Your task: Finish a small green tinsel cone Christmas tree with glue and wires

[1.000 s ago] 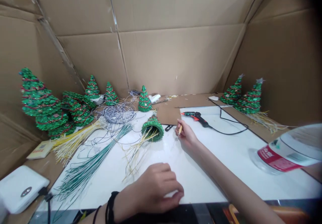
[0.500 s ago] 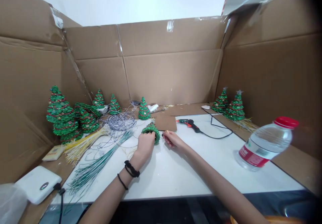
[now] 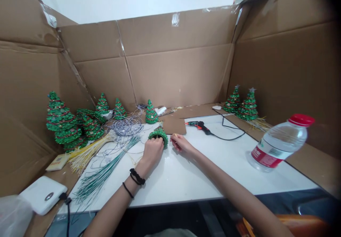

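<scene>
Green beaded cone-shaped tree w/ hollow base lies on its side mid-table on white tabletop, open end twd the person. L hand is at that opening, fingers curled over it; can't tell if they've hold of rim or anything inside. R hand is just R of tree, fingers closed round a small tan thing, mostly hidden. Flat brown cardboard piece lies behind, black-and-orange glue gun next to it, green wire bundle L of L hand
</scene>
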A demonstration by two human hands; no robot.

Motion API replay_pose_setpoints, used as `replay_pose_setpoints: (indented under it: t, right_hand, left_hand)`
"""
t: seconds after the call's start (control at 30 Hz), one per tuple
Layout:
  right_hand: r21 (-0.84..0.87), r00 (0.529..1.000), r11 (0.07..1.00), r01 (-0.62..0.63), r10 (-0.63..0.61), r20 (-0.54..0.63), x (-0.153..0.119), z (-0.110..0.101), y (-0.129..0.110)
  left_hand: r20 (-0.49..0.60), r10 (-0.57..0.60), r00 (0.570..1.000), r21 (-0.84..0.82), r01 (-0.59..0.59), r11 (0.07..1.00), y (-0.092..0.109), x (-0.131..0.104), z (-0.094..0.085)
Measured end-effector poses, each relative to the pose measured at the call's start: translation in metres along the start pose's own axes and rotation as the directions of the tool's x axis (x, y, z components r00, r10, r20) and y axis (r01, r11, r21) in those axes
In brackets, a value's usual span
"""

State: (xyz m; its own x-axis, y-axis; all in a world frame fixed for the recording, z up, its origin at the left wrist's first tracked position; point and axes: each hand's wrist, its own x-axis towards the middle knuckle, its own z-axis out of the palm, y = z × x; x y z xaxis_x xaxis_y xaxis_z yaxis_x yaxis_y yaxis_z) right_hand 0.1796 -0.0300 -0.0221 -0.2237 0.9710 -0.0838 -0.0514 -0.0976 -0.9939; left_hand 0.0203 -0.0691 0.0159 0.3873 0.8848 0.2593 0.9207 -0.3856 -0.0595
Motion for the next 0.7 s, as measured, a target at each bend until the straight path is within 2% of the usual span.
replay_pose_setpoints:
  t: [0.2,0.3,0.37,0.4,0.47,0.53,0.6,0.7]
  right_hand:
    - [-0.071,0.989,0.986,0.150,-0.151,-0.004,-0.006,0.012,0.000]
    - [-0.279,0.948,0.910,0.307,-0.317,0.012,-0.011,0.014,0.001]
    - [-0.509,0.910,0.771,0.383,-0.410,0.064,-0.015,0.014,0.000]
    - [-0.626,0.897,0.671,0.396,-0.430,0.106,-0.017,0.015,-0.001]
    - [-0.810,0.892,0.452,0.374,-0.413,0.182,-0.021,0.018,-0.003]
    - [-0.905,0.906,0.276,0.324,-0.367,0.212,-0.024,0.022,-0.004]
    - [-0.941,0.914,0.159,0.299,-0.331,0.234,-0.024,0.027,-0.005]
    - [-0.943,0.911,0.091,0.319,-0.304,0.279,-0.023,0.030,-0.004]
  left_hand:
    - [-0.041,-0.027,0.999,-0.011,0.027,1.000,-0.001,-0.001,0.005]
    - [-0.045,-0.040,0.998,-0.023,0.039,0.999,-0.002,-0.002,0.005]
    - [-0.060,-0.040,0.997,-0.033,0.038,0.999,-0.003,-0.003,0.005]
    - [-0.070,-0.040,0.997,-0.036,0.037,0.999,-0.004,-0.004,0.005]
    - [-0.088,-0.040,0.995,-0.037,0.037,0.999,-0.004,-0.005,0.005]
    - [-0.093,-0.048,0.995,-0.034,0.045,0.998,-0.004,-0.006,0.005]
    - [-0.088,-0.061,0.994,-0.035,0.058,0.998,-0.004,-0.006,0.006]
    - [-0.065,-0.068,0.996,-0.042,0.065,0.997,-0.003,-0.006,0.006]
